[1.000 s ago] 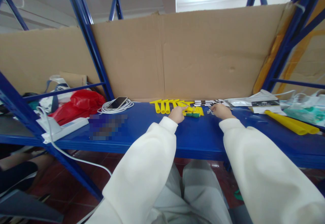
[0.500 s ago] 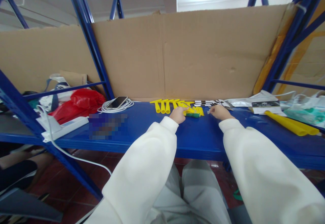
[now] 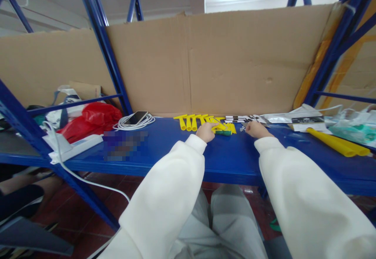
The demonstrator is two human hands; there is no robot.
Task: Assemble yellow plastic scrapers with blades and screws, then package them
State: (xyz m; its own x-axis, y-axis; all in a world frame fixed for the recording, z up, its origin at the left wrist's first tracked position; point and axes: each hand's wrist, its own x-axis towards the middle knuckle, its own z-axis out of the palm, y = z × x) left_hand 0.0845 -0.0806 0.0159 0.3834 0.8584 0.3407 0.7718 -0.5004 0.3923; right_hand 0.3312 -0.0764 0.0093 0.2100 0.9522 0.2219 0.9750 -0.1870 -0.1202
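Observation:
My left hand (image 3: pixel 206 132) is closed at the near end of a yellow plastic piece (image 3: pixel 219 126), thumb and index finger on it. Just beside that hand lies a tool with a green and yellow handle (image 3: pixel 223 133), partly covered. My right hand (image 3: pixel 257 130) hovers low over the blue shelf, its fingertips pinched together beside a small pile of shiny metal bits (image 3: pixel 242 128). Whatever is between those fingertips is too small to make out. A row of yellow T-shaped plastic handles (image 3: pixel 188 123) lies left of my hands, and short yellow pieces (image 3: pixel 232 128) lie between them.
Black-and-white strips (image 3: pixel 239 118) lie behind my hands, against the cardboard wall (image 3: pixel 235 63). Yellow tubes (image 3: pixel 337 143) and plastic bags (image 3: pixel 354 127) are at right. A phone (image 3: pixel 136 118) on a coiled white cable, a power strip (image 3: pixel 78 147) and a red bag (image 3: pixel 94 120) sit left.
My right hand has shifted slightly right, off the small metal bits, showing more of them. The left hand stays almost where it was.

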